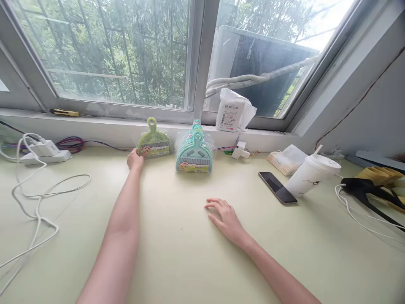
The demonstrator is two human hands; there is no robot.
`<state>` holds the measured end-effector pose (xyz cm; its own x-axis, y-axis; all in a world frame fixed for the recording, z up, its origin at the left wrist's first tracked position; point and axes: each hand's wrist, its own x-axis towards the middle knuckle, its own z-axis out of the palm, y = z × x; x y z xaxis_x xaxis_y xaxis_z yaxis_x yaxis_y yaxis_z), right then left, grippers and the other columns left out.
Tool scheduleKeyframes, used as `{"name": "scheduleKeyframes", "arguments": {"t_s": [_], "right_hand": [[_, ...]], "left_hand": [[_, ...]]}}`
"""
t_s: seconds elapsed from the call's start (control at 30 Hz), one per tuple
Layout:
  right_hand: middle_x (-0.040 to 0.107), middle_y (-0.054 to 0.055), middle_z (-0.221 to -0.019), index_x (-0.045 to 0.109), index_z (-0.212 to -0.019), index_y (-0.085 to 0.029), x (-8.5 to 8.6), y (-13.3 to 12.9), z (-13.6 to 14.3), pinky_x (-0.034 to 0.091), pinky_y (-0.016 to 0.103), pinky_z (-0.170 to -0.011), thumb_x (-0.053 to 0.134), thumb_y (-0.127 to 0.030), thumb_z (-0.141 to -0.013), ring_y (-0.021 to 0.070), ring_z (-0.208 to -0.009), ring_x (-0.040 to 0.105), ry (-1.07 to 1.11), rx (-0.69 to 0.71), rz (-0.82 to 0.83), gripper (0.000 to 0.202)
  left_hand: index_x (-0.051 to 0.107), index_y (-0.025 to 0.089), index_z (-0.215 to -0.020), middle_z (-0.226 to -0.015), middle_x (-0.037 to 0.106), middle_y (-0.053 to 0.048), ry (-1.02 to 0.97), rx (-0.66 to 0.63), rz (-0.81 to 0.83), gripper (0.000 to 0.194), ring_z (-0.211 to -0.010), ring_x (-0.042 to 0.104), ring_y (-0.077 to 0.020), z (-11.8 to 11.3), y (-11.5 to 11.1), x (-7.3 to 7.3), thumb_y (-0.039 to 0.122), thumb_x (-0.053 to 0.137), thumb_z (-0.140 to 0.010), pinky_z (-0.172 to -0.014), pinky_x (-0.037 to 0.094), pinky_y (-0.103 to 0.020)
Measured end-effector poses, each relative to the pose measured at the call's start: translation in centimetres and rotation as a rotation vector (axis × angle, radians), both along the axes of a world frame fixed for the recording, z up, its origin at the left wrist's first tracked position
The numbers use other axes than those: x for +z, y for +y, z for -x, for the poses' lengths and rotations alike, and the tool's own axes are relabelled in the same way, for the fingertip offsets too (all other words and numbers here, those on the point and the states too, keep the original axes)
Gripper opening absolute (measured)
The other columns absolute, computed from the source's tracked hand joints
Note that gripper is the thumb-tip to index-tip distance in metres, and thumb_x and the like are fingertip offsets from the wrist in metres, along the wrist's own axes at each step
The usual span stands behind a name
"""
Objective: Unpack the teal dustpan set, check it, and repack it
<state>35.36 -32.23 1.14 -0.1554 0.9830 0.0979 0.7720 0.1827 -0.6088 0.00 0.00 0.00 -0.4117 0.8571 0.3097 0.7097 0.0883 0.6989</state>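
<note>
The person's left arm stretched nearly straight from the near edge of the desk (177, 253) toward its far edge, where the left hand (135, 159) gripped the lower left side of a green dustpan set (154, 136), thumb in front. That set stood upright in clear wrap at the far edge, left of the middle. The right arm slanted in from the near right corner, elbow side low; the right hand (225, 216) held nothing, palm down over the middle, fingers loosely spread. Just right of the green set, a row of teal dustpan sets (194, 154) stood along the far edge. Both fronts bore yellow-green labels with dark capitals too small to read surely. A boxed package (232, 113) on the windowsill (272, 141) showed a barcode and fine, illegible print.
</note>
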Motion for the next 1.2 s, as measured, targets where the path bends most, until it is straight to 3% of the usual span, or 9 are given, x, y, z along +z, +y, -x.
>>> {"name": "scheduleKeyframes", "arguments": {"t_s": [0.17,0.3,0.43,0.5,0.67,0.83,0.9,1.07,1.2], "right_hand": [[0.056,0.001,-0.139,0.062,-0.110,-0.031,0.2,0.2,0.1,0.031,0.044,-0.111,0.048,-0.028,-0.093,0.0211,-0.133,0.046,0.024,-0.012,0.030,0.022],[0.056,0.003,-0.139,0.062,-0.111,-0.030,0.3,0.2,0.0,0.032,0.045,-0.111,0.048,-0.028,-0.093,0.0220,-0.132,0.046,0.037,-0.010,0.037,0.023],[0.056,0.002,-0.139,0.063,-0.111,-0.030,0.2,0.1,-0.1,0.033,0.045,-0.109,0.048,-0.028,-0.093,0.0216,-0.131,0.047,0.058,0.001,0.025,0.023],[0.057,0.002,-0.138,0.063,-0.110,-0.030,0.1,0.2,-0.2,0.034,0.045,-0.108,0.049,-0.027,-0.093,0.0215,-0.130,0.048,0.066,0.009,0.010,0.022],[0.058,0.002,-0.137,0.064,-0.108,-0.028,-0.3,0.4,-0.4,0.034,0.045,-0.109,0.051,-0.024,-0.091,0.0217,-0.129,0.049,0.082,0.024,-0.031,0.022],[0.059,0.003,-0.136,0.065,-0.108,-0.027,-0.4,0.5,-0.6,0.033,0.045,-0.109,0.053,-0.021,-0.090,0.0217,-0.128,0.049,0.069,0.031,-0.061,0.023],[0.059,0.003,-0.136,0.065,-0.108,-0.027,-0.5,0.5,-0.6,0.034,0.045,-0.108,0.053,-0.021,-0.090,0.0218,-0.128,0.049,0.057,0.035,-0.074,0.023],[0.059,0.004,-0.136,0.065,-0.110,-0.027,-0.5,0.6,-0.8,0.036,0.045,-0.107,0.054,-0.022,-0.090,0.0218,-0.128,0.049,0.027,0.059,-0.090,0.024],[0.060,0.004,-0.135,0.066,-0.110,-0.027,-0.5,0.7,-1.0,0.036,0.045,-0.106,0.053,-0.021,-0.090,0.0223,-0.128,0.050,0.007,0.080,-0.094,0.024]], "left_hand": [[0.059,0.016,-0.115,-0.113,0.067,-0.021,0.010,0.022,-0.031,0.043,-0.110,0.060,-0.0385,-0.7,3.0,-0.1,0.039,0.069,-0.079,-0.091,0.047,-0.048],[0.051,0.011,-0.125,-0.127,0.057,-0.024,0.064,0.046,-0.089,0.050,-0.125,0.050,-0.0387,-1.6,2.9,0.0,0.031,0.066,-0.082,-0.102,0.041,-0.052],[0.036,0.010,-0.137,-0.142,0.041,-0.026,0.141,0.046,-0.224,0.064,-0.135,0.037,-0.0393,-2.6,0.6,0.5,0.029,0.065,-0.083,-0.106,0.036,-0.055],[0.035,0.013,-0.138,-0.145,0.036,-0.025,0.179,0.021,-0.353,0.060,-0.136,0.035,-0.0381,-3.1,-1.2,0.9,0.030,0.059,-0.086,-0.106,0.034,-0.055],[0.042,0.016,-0.130,-0.136,0.043,-0.021,0.188,-0.104,-0.539,0.044,-0.129,0.043,-0.0325,-6.3,-5.9,1.0,0.030,0.050,-0.089,-0.106,0.034,-0.050],[0.053,0.021,-0.110,-0.111,0.059,-0.012,0.061,-0.344,-0.294,0.032,-0.110,0.053,-0.0298,-12.5,-9.6,-0.1,0.045,0.053,-0.090,-0.098,0.039,-0.046],[0.053,0.021,-0.111,-0.112,0.061,-0.011,-0.047,-0.364,-0.164,0.035,-0.103,0.056,-0.0283,-14.2,-10.5,-0.3,0.045,0.058,-0.086,-0.093,0.042,-0.044],[0.060,0.022,-0.090,-0.107,0.060,-0.012,-0.052,-0.215,-0.146,0.020,-0.115,0.050,-0.0319,-15.0,-12.2,0.4,0.037,0.065,-0.079,-0.098,0.038,-0.044],[0.053,0.022,-0.076,-0.094,0.059,-0.009,-0.091,-0.348,-0.150,0.011,-0.104,0.054,-0.0272,-15.0,-14.2,1.6,0.028,0.062,-0.075,-0.095,0.040,-0.039]]}}
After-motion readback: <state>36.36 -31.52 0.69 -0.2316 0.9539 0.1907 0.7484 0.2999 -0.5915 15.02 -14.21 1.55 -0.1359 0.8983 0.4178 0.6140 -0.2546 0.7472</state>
